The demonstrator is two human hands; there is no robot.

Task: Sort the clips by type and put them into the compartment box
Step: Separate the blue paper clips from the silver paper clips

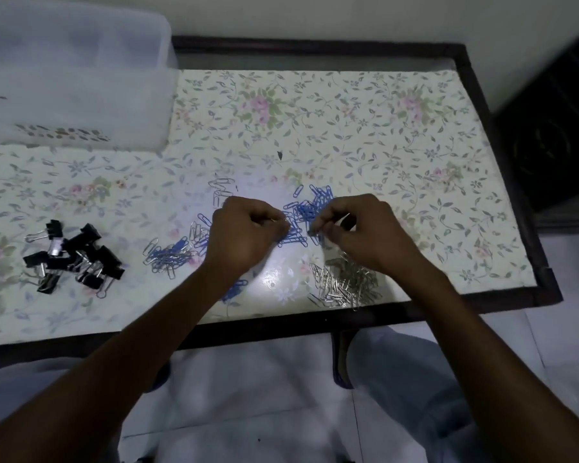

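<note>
Blue paper clips [310, 208] lie heaped at the middle of the table, between my two hands. My left hand [244, 228] has its fingers curled over the clips at the heap's left edge; I cannot make out what they pinch. My right hand [355, 225] pinches a silver paper clip [343, 219] just right of the blue heap. A pile of silver paper clips [345, 282] lies by the front edge under my right wrist. A mixed blue and silver bunch [171, 255] sits to the left. Black binder clips [74, 259] are piled at far left. The translucent compartment box [71, 71] stands at the back left.
The table [348, 121] has a floral cover and a dark raised frame [515, 182]. A few silver clips [219, 190] lie behind my left hand. A dark object [555, 145] stands off the table's right side. My knees and the tiled floor show below the front edge.
</note>
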